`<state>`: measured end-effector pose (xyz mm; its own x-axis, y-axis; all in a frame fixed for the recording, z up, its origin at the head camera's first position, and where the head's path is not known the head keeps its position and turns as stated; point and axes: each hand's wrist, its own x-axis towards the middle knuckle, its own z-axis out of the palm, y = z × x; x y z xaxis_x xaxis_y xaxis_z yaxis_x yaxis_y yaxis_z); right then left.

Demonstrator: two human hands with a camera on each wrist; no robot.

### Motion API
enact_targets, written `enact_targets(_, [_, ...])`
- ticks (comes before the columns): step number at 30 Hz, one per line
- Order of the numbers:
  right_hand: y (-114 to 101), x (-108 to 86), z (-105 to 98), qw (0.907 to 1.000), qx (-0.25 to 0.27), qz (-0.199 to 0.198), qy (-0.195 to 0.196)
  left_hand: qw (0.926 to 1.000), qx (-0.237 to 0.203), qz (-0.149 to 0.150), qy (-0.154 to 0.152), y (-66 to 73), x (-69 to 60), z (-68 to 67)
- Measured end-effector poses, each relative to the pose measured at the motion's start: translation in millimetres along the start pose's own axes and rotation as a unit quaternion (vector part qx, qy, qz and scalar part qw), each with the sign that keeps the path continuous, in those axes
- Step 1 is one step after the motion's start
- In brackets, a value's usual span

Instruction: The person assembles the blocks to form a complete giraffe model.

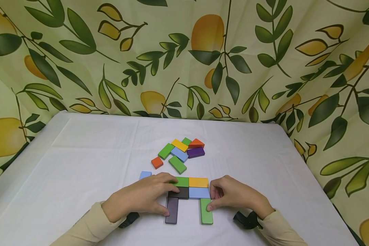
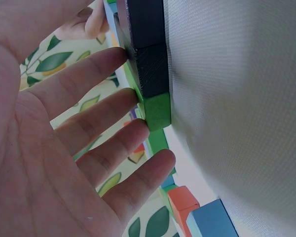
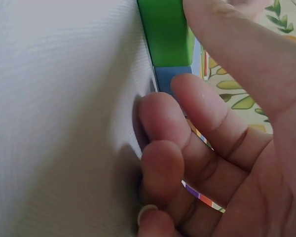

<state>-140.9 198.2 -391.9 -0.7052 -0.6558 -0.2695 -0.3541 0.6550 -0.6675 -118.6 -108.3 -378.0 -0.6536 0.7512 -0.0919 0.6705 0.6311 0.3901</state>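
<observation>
Flat blocks lie joined on the white cloth in front of me: a green block (image 1: 182,181) beside a yellow block (image 1: 198,182), with a black block (image 1: 182,193) and a blue block (image 1: 198,193) below them. Two upright pieces extend toward me, a dark block (image 1: 172,213) at left and a light green block (image 1: 206,217) at right. My left hand (image 1: 144,193) rests its extended fingertips on the left side, its thumb by the dark block. The right hand (image 1: 236,194) touches the light green block with its thumb; its loosely bent fingers (image 3: 160,118) are beside the blue block.
Behind the joined blocks lie several loose ones, among them a purple block (image 1: 195,152), an orange triangle (image 1: 196,143) and a small red-orange block (image 1: 157,162). Another blue block (image 1: 145,175) shows partly behind the left hand. A leaf-patterned curtain (image 1: 172,68) hangs beyond the table's far edge.
</observation>
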Motion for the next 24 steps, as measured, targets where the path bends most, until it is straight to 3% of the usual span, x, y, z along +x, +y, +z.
enact_targets(5, [-0.6, 0.5, -0.6, 0.9999, -0.009, 0.002, 0.008, 1.0, 0.002, 0.001, 0.001, -0.2, -0.2, -0.2])
enact_targets(13, [-4.0, 1.9, 3.0, 0.9929, -0.073, -0.016, 0.093, 1.0, 0.0, -0.002, -0.005, -0.1, 0.8, -0.8])
enact_targets(24, [-5.6, 3.9, 7.2, 0.9935, -0.085, -0.016, 0.075, 1.0, 0.008, 0.0, -0.004, -1.1, 1.2, 0.5])
